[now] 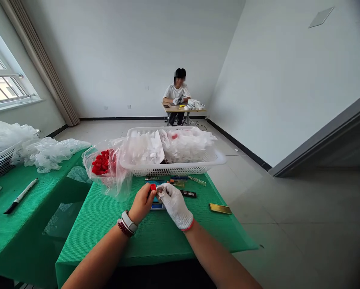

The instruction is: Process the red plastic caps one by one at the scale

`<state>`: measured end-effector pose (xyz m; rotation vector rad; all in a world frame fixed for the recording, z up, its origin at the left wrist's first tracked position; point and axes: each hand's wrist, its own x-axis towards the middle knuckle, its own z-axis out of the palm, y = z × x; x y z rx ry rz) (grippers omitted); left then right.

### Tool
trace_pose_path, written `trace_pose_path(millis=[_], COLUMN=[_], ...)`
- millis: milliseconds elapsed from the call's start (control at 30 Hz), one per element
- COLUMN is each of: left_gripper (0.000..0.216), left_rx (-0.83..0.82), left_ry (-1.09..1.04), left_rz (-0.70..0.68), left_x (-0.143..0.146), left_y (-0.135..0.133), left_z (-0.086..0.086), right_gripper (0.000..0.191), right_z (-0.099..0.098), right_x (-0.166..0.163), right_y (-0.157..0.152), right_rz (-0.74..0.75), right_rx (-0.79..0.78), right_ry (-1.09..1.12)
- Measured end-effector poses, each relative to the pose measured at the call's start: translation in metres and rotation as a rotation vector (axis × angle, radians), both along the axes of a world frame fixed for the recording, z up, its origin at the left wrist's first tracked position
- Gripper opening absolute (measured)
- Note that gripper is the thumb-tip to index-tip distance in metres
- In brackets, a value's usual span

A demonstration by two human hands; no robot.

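Note:
My bare left hand (142, 202), with a watch and a bead bracelet on the wrist, pinches a small red cap (153, 187) between thumb and fingers. My right hand (175, 204) wears a white knit glove and is closed on a small round clear piece (161, 191), held right beside the red cap. Both hands meet above the green-clothed table (143, 237), over a small blue-edged device (157, 206) lying flat.
A white basket (173, 167) full of small clear bags stands at the table's far edge. A clear bag of red caps (103, 161) lies to its left. A black bar (188, 194), a gold card (220, 208) and a marker (20, 196) lie about. A person sits at a far desk (182, 108).

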<state>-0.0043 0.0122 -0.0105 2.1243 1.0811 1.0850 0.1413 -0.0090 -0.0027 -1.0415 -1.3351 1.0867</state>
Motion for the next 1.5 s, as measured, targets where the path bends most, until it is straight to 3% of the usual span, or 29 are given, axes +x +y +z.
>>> trace_pose_path(millis=[67,133,200,367,467,633,767,1033,1167,1500], left_gripper=[0.027,0.028,0.034,0.052,0.053,0.040,0.035,0.035,0.035,0.016], left_rx=[0.041,0.037,-0.010,-0.264,-0.292,-0.135,-0.112,-0.161,-0.107,0.066], left_ry=[0.043,0.040,-0.008,-0.189,-0.189,-0.058,-0.008,-0.041,-0.051,0.004], left_rz=[-0.008,-0.001,0.015,0.011,-0.008,0.020,0.022,0.043,0.083,0.034], left_x=[0.000,0.001,0.001,0.001,-0.001,-0.003,-0.002,0.000,-0.002,-0.001], left_y=[-0.002,-0.002,-0.001,0.004,0.006,0.009,0.009,0.009,0.011,0.002], left_z=[0.001,0.001,-0.001,-0.005,-0.006,-0.014,-0.016,-0.012,-0.015,-0.002], right_gripper=[0.037,0.039,0.038,0.032,0.030,0.029,0.036,0.036,0.033,0.040], right_z=[-0.003,-0.006,-0.006,0.002,0.003,-0.004,-0.004,-0.002,-0.004,-0.006], right_x=[-0.002,-0.002,-0.002,-0.001,0.000,0.005,0.006,0.006,0.006,0.005], right_y=[0.004,0.005,0.005,-0.003,-0.002,0.005,0.007,0.007,0.007,0.013], right_rz=[0.084,0.126,0.112,0.014,-0.025,-0.026,0.020,-0.035,-0.013,0.163], right_rx=[-0.208,-0.266,-0.159,0.288,0.394,0.229,0.058,0.129,0.146,-0.171], right_ry=[0.173,0.225,0.147,-0.288,-0.386,-0.251,-0.157,-0.277,-0.243,0.222])
